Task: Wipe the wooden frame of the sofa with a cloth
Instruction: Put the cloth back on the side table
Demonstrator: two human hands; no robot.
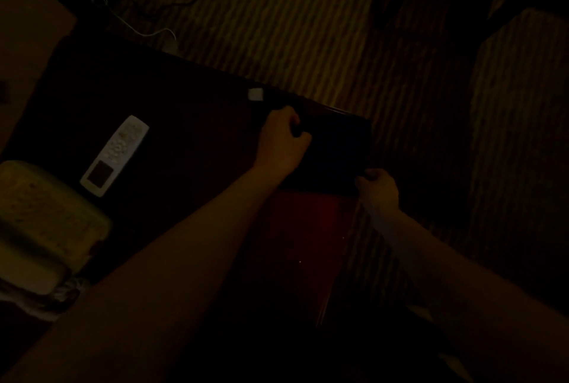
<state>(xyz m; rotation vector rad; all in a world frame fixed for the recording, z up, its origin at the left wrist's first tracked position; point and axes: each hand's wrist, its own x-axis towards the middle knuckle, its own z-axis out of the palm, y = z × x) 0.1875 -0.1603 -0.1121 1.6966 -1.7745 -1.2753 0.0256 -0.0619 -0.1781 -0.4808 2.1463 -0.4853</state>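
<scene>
The scene is very dark. A dark cloth [335, 158] lies spread over the far corner of a reddish-brown wooden surface [304, 228]. My left hand [283, 139] is closed on the cloth's left edge, fingers curled. My right hand [377, 188] pinches the cloth's near right corner at the edge of the wood. Both forearms reach in from the bottom of the view. The cloth's folds and exact outline are too dim to make out.
A white remote control [115, 155] and a small white object [255, 94] lie on the dark surface to the left. A pale bulky object [46, 213] sits at the far left. Striped carpet [292, 28] with cables [129, 22] lies beyond.
</scene>
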